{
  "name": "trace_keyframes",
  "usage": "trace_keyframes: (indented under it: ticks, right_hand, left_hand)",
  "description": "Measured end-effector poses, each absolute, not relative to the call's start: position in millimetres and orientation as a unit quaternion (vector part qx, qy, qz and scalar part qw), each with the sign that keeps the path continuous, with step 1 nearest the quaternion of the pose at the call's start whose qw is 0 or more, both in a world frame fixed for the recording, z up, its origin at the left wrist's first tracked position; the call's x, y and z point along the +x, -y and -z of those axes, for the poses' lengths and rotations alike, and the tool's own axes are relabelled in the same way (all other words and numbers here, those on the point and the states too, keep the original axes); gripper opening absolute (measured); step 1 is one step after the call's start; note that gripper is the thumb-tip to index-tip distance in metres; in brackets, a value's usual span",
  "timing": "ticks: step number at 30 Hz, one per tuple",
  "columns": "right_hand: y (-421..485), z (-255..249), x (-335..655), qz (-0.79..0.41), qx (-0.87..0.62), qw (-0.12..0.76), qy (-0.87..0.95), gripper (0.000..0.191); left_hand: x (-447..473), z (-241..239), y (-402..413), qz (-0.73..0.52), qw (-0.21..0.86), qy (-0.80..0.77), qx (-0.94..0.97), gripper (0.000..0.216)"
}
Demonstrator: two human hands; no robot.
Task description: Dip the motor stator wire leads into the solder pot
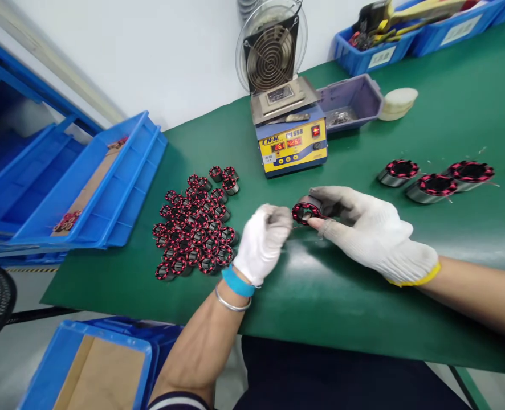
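Observation:
My right hand [363, 228], in a white glove with a yellow cuff, grips a motor stator [307, 209] with red windings and a steel outer ring. The stator is tilted on its side, its open end facing left, with the thumb at its rim. Just left of it is my left hand [264, 239], gloved in white with a blue band at the wrist. Its fingers are curled together near the stator's edge; what they pinch, if anything, is too small to make out. Many similar stators [192, 222] stand clustered on the green table left of my hands.
Several more stators [432, 188] stand at the right. Behind my hands is a yellow-and-blue solder pot [293, 145] with a fan [272, 54]. A purple bin [370, 102], a round white pad [398, 103] and a blue tool bin [355, 60] line the back. Blue trays [124, 188] stand left.

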State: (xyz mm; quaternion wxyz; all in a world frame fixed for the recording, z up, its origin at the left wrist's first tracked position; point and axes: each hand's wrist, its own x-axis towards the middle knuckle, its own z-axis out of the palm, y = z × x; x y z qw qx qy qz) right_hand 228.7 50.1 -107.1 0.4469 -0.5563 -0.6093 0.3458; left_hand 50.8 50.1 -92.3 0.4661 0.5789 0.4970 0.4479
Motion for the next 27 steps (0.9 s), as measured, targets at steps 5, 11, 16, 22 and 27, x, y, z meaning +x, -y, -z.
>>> trace_keyframes:
  ticks: [5,11,16,22,27]
  right_hand:
    - [-47.4,105.8,226.9,-0.348,-0.538,0.462,0.613,0.048]
    - [-47.5,101.9,228.8,-0.332,-0.547,0.473,0.606,0.046]
    - [-48.1,102.1,228.3,-0.317,-0.558,0.463,0.611,0.047]
    - [-49.0,102.0,228.7,-0.301,-0.569,0.466,0.606,0.047]
    - [-70.9,81.9,235.7,-0.23,-0.555,0.469,0.647,0.049]
  left_hand:
    - [56.0,86.3,-37.9,-0.503,0.462,-0.473,0.557,0.024]
    - [52.3,85.4,-40.1,-0.59,0.434,-0.473,0.489,0.034]
    - [63.0,86.8,-35.4,-0.424,0.523,-0.462,0.577,0.03]
    - [46.9,75.1,-23.6,-0.58,0.479,-0.42,0.508,0.044]
    - [52.2,83.6,-29.3,-0.609,0.431,-0.465,0.477,0.058]
